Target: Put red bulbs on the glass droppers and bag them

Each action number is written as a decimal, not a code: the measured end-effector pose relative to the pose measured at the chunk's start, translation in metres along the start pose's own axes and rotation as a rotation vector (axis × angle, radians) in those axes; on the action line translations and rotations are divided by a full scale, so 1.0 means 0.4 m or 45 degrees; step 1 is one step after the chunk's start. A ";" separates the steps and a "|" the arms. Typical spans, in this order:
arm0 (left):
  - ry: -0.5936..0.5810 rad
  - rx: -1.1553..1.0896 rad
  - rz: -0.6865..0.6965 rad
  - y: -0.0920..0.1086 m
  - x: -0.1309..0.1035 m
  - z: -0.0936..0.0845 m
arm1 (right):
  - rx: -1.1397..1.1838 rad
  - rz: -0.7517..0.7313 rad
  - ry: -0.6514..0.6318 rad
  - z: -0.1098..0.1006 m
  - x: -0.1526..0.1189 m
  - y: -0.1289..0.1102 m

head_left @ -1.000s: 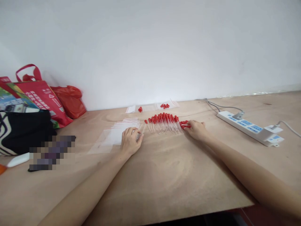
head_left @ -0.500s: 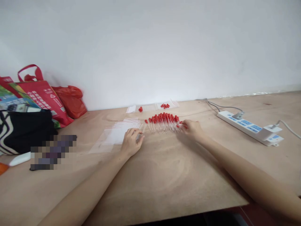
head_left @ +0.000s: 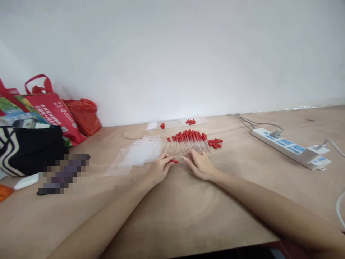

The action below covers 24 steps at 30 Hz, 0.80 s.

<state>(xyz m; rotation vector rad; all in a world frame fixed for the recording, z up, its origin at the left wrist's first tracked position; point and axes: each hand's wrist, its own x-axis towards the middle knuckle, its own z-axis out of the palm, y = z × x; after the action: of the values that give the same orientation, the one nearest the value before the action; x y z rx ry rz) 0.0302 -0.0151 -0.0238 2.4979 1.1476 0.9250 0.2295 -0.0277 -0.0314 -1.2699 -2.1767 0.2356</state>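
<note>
Wooden table against a pale wall: red bulb and clear tube face each other

In front of you, the wooden table (head_left: 172, 219) runs back to the pale wall (head_left: 188, 57). Your left hand (head_left: 159, 169) pinches a red bulb (head_left: 174, 162) between thumb and fingers, its end poking out toward the right. Your right hand (head_left: 201, 165) pinches a clear tube (head_left: 182, 157), with only a short tip showing past your fingers. The two pieces are near each other but apart, just in front of the row of droppers (head_left: 190, 137). Those droppers lie side by side, red ends toward the wall and clear stems toward you.

Right of the row you have a small heap of loose red bulbs (head_left: 215, 142). Beyond your left hand, clear plastic bags (head_left: 140, 151) lie spread and overlapping. More red pieces (head_left: 191, 122) sit near the wall, on clear plastic. Well off to your right is a white power strip (head_left: 283, 145) with plugs in it; at far left stand a red shopping bag (head_left: 58, 113) and a black cloth bag (head_left: 40, 151).
</note>
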 end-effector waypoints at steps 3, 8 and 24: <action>0.050 -0.020 -0.048 0.001 0.000 -0.007 | 0.009 0.016 0.025 -0.011 -0.006 0.025; 0.072 -0.109 -0.091 0.003 -0.002 -0.002 | 0.005 -0.051 0.023 -0.003 -0.001 0.020; 0.023 -0.502 -0.285 0.003 -0.007 0.020 | 0.143 -0.118 -0.024 0.006 0.005 0.008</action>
<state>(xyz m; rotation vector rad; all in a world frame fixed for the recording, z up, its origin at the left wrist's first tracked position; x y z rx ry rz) 0.0345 -0.0177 -0.0306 2.0097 1.0981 0.9993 0.2296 -0.0238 -0.0337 -1.1060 -2.1996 0.3286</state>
